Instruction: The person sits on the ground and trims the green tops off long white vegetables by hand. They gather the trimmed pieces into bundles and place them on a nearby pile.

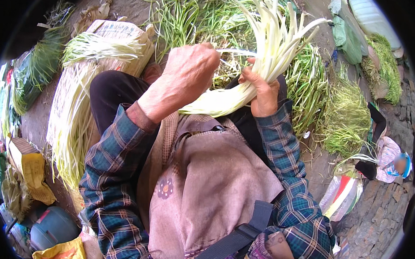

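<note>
My right hand (264, 92) grips a thick bundle of pale, blanched vegetable stalks (273, 48), perhaps garlic shoots or chives. The white cut-looking ends fan out above the hand, while the yellowish lower part bends left across my lap. A thin white strand (236, 52) runs from the bundle to my left hand (193, 69), which is closed on its end as a fist, knuckles up. Whether the strand circles the bundle is hidden behind the stalks. Beside my left knee, more long pale stalks (72, 122) are spread over a paper-covered stack (114, 28).
Green leaf litter (177, 26) covers the ground ahead, with heaps of greens (347, 115) to the right. A person (389, 158) sits at the far right near a striped plastic bag (341, 198). Left are a yellow bag (38, 173) and a dark rounded container (54, 227).
</note>
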Motion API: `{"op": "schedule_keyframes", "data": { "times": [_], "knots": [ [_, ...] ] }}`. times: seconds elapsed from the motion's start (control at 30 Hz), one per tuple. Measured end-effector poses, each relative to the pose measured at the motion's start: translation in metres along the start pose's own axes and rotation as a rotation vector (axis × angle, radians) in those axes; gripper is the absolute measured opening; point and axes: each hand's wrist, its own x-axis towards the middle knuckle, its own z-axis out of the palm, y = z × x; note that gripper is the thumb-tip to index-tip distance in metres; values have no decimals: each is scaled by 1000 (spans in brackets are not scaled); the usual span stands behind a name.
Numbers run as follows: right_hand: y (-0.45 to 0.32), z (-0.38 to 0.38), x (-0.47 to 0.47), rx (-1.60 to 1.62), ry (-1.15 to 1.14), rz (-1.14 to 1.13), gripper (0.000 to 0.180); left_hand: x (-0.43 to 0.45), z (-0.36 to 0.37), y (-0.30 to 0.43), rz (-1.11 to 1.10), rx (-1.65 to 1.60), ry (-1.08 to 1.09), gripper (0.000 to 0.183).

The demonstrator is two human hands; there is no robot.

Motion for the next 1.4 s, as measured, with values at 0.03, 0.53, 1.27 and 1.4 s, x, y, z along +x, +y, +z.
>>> {"op": "schedule_keyframes", "data": {
  "times": [0.03,0.53,1.27,1.4],
  "knots": [
    [0,1,0,-4,-1,-7,30,-2,0,-1,12,-15,-49,5],
    [-6,3,-6,-5,-75,48,26,5,22,22,-106,-379,105,25],
    [-4,4,-6,10,-86,45,26,16,48,24,-548,-1582,326,11],
    [-2,3,-5,-20,-88,24,27,16,43,20,-490,-1558,273,11]
  ]
}}
